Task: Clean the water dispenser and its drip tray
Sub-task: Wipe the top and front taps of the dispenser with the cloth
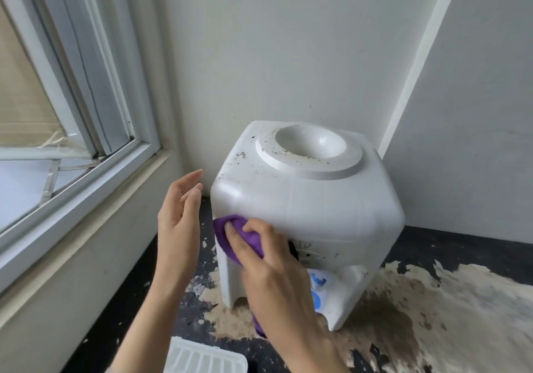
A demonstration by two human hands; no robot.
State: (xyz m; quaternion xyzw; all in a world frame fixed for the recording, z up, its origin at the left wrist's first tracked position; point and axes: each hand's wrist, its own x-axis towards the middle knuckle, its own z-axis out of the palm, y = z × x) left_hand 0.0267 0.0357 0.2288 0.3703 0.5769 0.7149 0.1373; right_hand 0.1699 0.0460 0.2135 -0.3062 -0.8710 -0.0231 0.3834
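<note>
Right hand wipes the front left corner of a white water dispenser standing in a wall corner.

At 6 o'clock the drip tray (206,356) lies detached on the black, peeling floor (450,300). Just beyond it, the right hand (268,271) grips a purple cloth (230,235), pressing it on the water dispenser (305,199). The left hand (178,219) hovers beside it at 9 o'clock, fingers straight and apart, between dispenser and window ledge (95,199). The dispenser top shows dark specks; walls (274,55) stand close behind it.

text: none legible | water dispenser (305,199) front panel: marks too blurred to read
</note>
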